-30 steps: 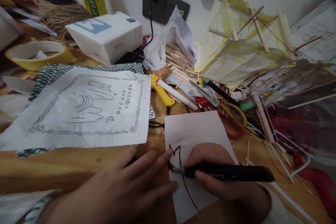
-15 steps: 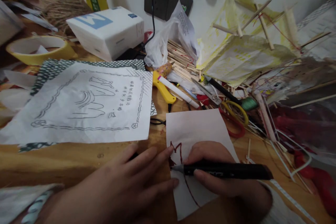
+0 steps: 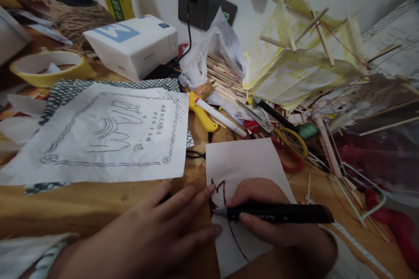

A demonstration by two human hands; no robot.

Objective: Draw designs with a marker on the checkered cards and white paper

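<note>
My right hand [image 3: 266, 211] grips a black marker [image 3: 284, 213] with a grey tip. The tip touches the left side of a small white paper [image 3: 242, 161], where dark red lines form a jagged point and a long curve. Flat and with its fingers apart, my left hand [image 3: 163, 226] lies with its fingertips on that paper's left edge. A small dark thing shows between two of its fingers; I cannot make out what it is.
Left of the paper lies a sheet with a line drawing [image 3: 98, 135]. Behind stand a white tissue box [image 3: 131, 48] and yellow tape roll [image 3: 49, 67]. Rightward are a yellow glue gun [image 3: 204, 115], scissors [image 3: 291, 141], thin wooden sticks [image 3: 222, 74] and a yellow-white paper-and-stick frame [image 3: 301, 74].
The view has shifted slightly, so the background sits a little lower. Both hands and the marker hold nearly the same place on the paper.
</note>
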